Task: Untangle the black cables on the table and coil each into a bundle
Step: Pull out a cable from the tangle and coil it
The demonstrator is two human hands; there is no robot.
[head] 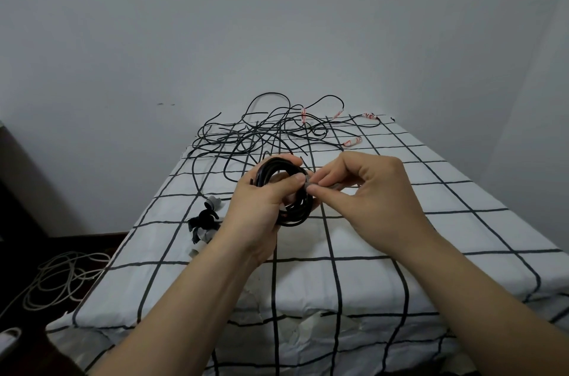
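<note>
Currently in hand: coiled black cable bundle, several round loops stacked into a ring, smooth matte jacket, held above the near-middle of the table.
Left hand: fingers curled through and around the ring, thumb pressing on top of the loops at the right edge.
Right hand: thumb and index finger pinching a thin grey strip right at the coil's edge, next to the left thumb; other fingers curled in. Can't tell the strip's material.
Loose cables: tangled heap of thin black wire at the far end of the table, loops crossing each other, some arcs standing up off the surface.
Tags: small red-and-white wraps on a few strands, far right of the heap.
Strip pile: short grey and black pieces, curled, just left of the left hand.
Table cover: white cloth, black grid lines, wrinkled at the near edge.
Floor, left: off-white cable in loose loops.
</note>
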